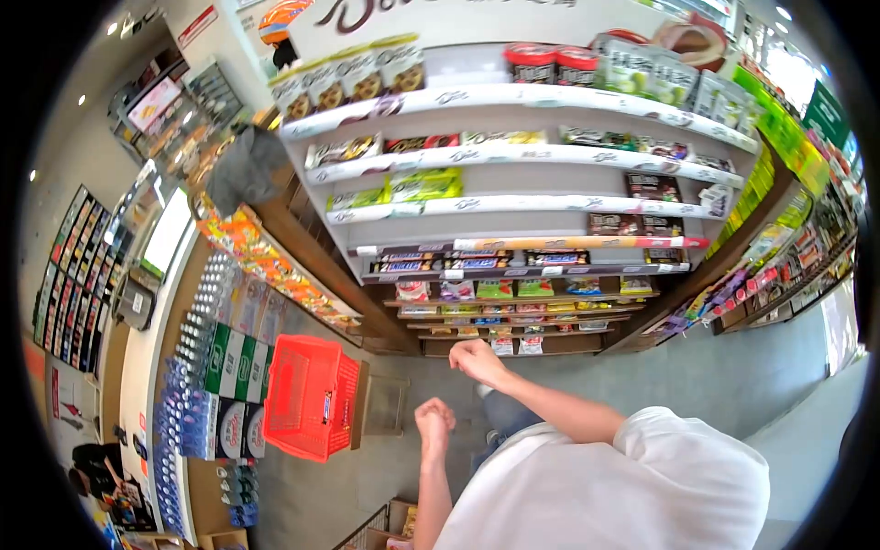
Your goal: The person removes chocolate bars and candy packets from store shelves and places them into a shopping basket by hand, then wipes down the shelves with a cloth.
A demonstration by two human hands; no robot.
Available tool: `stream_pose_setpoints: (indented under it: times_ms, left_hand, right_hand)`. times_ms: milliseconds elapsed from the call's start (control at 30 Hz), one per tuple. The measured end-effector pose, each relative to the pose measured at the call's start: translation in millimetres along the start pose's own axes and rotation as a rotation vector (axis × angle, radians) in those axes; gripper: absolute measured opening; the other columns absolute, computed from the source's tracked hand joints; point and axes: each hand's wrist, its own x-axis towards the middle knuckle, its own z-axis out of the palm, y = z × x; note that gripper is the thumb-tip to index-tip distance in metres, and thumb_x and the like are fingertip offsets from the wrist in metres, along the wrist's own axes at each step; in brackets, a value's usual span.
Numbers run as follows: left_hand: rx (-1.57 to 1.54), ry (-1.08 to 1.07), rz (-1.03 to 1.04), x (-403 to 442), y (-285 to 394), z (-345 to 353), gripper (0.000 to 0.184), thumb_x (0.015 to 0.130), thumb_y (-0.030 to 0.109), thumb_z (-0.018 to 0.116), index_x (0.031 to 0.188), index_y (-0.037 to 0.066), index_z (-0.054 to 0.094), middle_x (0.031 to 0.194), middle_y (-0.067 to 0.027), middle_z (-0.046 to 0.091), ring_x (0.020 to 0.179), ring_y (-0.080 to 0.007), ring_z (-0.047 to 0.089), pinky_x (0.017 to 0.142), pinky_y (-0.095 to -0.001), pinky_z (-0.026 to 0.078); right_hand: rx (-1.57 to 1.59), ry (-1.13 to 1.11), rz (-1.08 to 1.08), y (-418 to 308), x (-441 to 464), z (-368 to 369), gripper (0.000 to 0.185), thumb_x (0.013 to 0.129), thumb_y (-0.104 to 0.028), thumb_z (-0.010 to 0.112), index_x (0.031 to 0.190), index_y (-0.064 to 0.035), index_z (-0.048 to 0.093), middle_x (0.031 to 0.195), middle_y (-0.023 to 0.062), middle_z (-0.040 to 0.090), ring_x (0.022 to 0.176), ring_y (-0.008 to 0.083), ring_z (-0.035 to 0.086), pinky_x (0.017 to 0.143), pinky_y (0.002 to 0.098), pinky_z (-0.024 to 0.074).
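Note:
My left hand [435, 420] is curled into a loose fist in front of my body, with nothing visible in it. My right hand [475, 360] is also closed, fingers bent downward, in front of the lowest shelves and touching nothing I can see. To the left of my left hand stands a red shopping basket [286, 371], apart from it. A small dark-wrapped bar [327, 406] shows at the basket's right side. Ahead of both hands rises a curved snack shelf [513, 203] with several tiers of chocolate bars and bags.
Bottled drinks [197, 316] and cartons [225, 362] line the counter [137, 385] at left. A wooden stand [378, 403] is beside the basket. A wire cart [371, 530] with packages is at the bottom. More snack racks [779, 243] stand at right; grey floor [706, 353] lies before them.

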Motion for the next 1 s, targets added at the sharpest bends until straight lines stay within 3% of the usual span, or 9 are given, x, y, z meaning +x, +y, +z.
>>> stream_pose_setpoints:
  times_ms: [267, 433, 567, 600, 633, 700, 767, 867, 1000]
  left_hand:
    - [0.299, -0.265, -0.237, -22.9, -43.8, 66.9, 0.021, 0.069, -0.008, 0.029, 0.057, 0.006, 0.039, 0.050, -0.0006, 0.034, 0.041, -0.0077, 0.023, 0.037, -0.0237, 0.016]
    - [0.472, -0.382, -0.231, -22.8, -51.8, 149.1, 0.011, 0.082, 0.003, 0.044, 0.080, 0.003, 0.055, 0.065, -0.0043, 0.052, 0.048, -0.0103, 0.044, 0.038, -0.0224, 0.031]
    - [0.579, -0.622, -0.066, -0.8, -53.3, 223.3, 0.026, 0.088, 0.026, 0.058, 0.098, 0.002, 0.057, 0.081, -0.0047, 0.059, 0.061, -0.0096, 0.055, 0.041, -0.0217, 0.041]
    - [0.594, -0.619, 0.042, 3.7, -50.3, 242.6, 0.026, 0.088, 0.026, 0.058, 0.100, 0.002, 0.058, 0.079, -0.0035, 0.060, 0.060, -0.0086, 0.055, 0.041, -0.0215, 0.041]
    - [0.642, -0.581, 0.182, 6.3, -45.9, 261.8, 0.026, 0.088, 0.027, 0.059, 0.101, 0.005, 0.058, 0.080, -0.0029, 0.060, 0.061, -0.0096, 0.057, 0.039, -0.0200, 0.040]
    - [0.667, -0.556, 0.470, 20.3, -33.6, 298.7, 0.026, 0.087, 0.022, 0.060, 0.103, 0.002, 0.059, 0.084, -0.0054, 0.062, 0.066, -0.0097, 0.060, 0.048, -0.0210, 0.046]
    - [0.645, -0.407, 0.743, 34.0, -15.7, 335.0, 0.018, 0.085, 0.014, 0.061, 0.093, -0.001, 0.063, 0.077, -0.0058, 0.063, 0.058, -0.0083, 0.054, 0.053, -0.0230, 0.044]
    - [0.882, -0.197, 0.871, 56.4, 12.5, 371.4, 0.019, 0.082, 0.015, 0.062, 0.092, -0.001, 0.065, 0.050, -0.0001, 0.048, 0.048, -0.0051, 0.042, 0.046, -0.0240, 0.036]
    - [1.033, -0.115, 0.801, 95.9, 10.0, 395.4, 0.028, 0.078, 0.020, 0.065, 0.094, -0.003, 0.064, 0.050, -0.0087, 0.054, 0.048, -0.0161, 0.052, 0.052, -0.0324, 0.042]
  right_hand:
    - [-0.027, 0.116, -0.008, -7.8, -51.9, -102.1, 0.018, 0.079, -0.020, 0.065, 0.087, -0.0041, 0.070, 0.067, 0.0034, 0.065, 0.059, 0.0056, 0.056, 0.054, 0.0226, 0.0441]
    - [0.022, 0.317, 0.079, -13.1, -75.3, -189.8, 0.020, 0.081, -0.019, 0.062, 0.092, -0.0042, 0.070, 0.072, 0.0041, 0.067, 0.059, 0.0064, 0.058, 0.052, 0.0224, 0.0458]
    - [0.087, 0.525, -0.095, -12.7, -87.1, -263.6, 0.019, 0.082, -0.013, 0.058, 0.093, -0.0018, 0.069, 0.077, 0.0043, 0.067, 0.066, 0.0079, 0.058, 0.060, 0.0226, 0.0464]
    - [0.017, 0.574, -0.125, -18.0, -88.7, -281.0, 0.019, 0.082, -0.011, 0.058, 0.093, -0.0008, 0.068, 0.077, 0.0050, 0.067, 0.066, 0.0073, 0.058, 0.060, 0.0224, 0.0459]
    - [0.034, 0.621, -0.091, -24.0, -93.2, -295.6, 0.020, 0.082, -0.015, 0.058, 0.096, -0.0040, 0.068, 0.074, 0.0006, 0.064, 0.058, 0.0035, 0.051, 0.048, 0.0198, 0.0411]
    - [0.076, 0.651, -0.124, -30.2, -94.9, -322.3, 0.020, 0.081, -0.013, 0.059, 0.096, -0.0017, 0.068, 0.075, 0.0026, 0.066, 0.063, 0.0050, 0.055, 0.052, 0.0203, 0.0423]
    - [0.057, 0.689, -0.127, -56.2, -110.2, -334.4, 0.019, 0.081, -0.010, 0.059, 0.095, 0.0009, 0.067, 0.076, 0.0051, 0.067, 0.066, 0.0067, 0.059, 0.056, 0.0211, 0.0444]
    - [0.016, 0.708, -0.169, -61.2, -118.1, -343.5, 0.020, 0.081, -0.010, 0.060, 0.096, 0.0022, 0.066, 0.076, 0.0060, 0.067, 0.067, 0.0073, 0.059, 0.059, 0.0218, 0.0457]
    - [0.054, 0.644, -0.186, -44.5, -127.4, -343.8, 0.019, 0.083, -0.013, 0.062, 0.095, 0.0012, 0.067, 0.074, 0.0054, 0.067, 0.067, 0.0058, 0.058, 0.060, 0.0215, 0.0449]
